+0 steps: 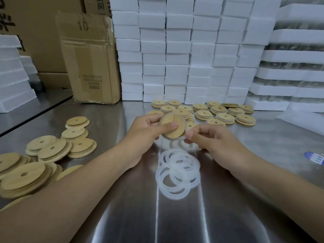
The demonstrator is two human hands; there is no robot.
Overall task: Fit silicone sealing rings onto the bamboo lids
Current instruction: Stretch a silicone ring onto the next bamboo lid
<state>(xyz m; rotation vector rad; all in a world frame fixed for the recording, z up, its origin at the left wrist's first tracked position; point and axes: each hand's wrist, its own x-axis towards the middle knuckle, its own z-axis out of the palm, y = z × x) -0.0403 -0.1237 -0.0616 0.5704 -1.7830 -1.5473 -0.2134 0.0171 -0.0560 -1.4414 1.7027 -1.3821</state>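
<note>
My left hand (149, 128) grips a round bamboo lid (171, 124) above the steel table, thumb pressed on its face. A translucent silicone ring (181, 137) runs around the lid's edge, and my right hand (206, 137) pinches that ring at the lid's lower right. A loose pile of white silicone rings (177, 171) lies on the table just below both hands. Bare bamboo lids (50, 149) with centre holes are heaped at the left. Behind my hands lie several lids with white rings (226, 118) on them.
The steel table (201, 216) reflects light in front of me. A cardboard box (89, 58) stands at the back left. Stacks of white foam blocks (184, 50) wall off the back and right. A blue-and-white label (315, 157) lies at the right edge.
</note>
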